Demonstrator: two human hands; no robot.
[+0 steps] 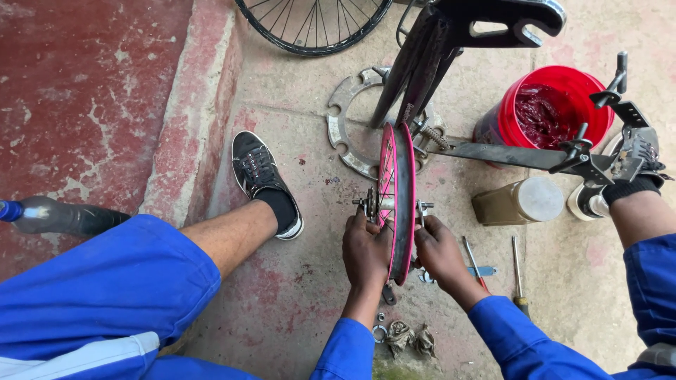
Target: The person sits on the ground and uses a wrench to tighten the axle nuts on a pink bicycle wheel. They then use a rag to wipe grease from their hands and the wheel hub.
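A small pink bicycle wheel (396, 184) stands upright on the concrete between my knees, seen edge-on. My left hand (365, 250) grips its left side by the axle and sprocket (369, 203). My right hand (438, 252) holds the right side near the axle end (424, 206). Both hands press against the rim. The upside-down bike frame (429, 56) rises just behind the wheel.
A red bucket of dark red grease (546, 109) and a jar of brownish oil (517, 200) sit to the right. Screwdrivers (517, 271) lie by my right wrist. Nuts and rags (401, 334) lie near me. A metal ring (345, 123), another wheel (313, 24) and a dark bottle (60, 217) lie around.
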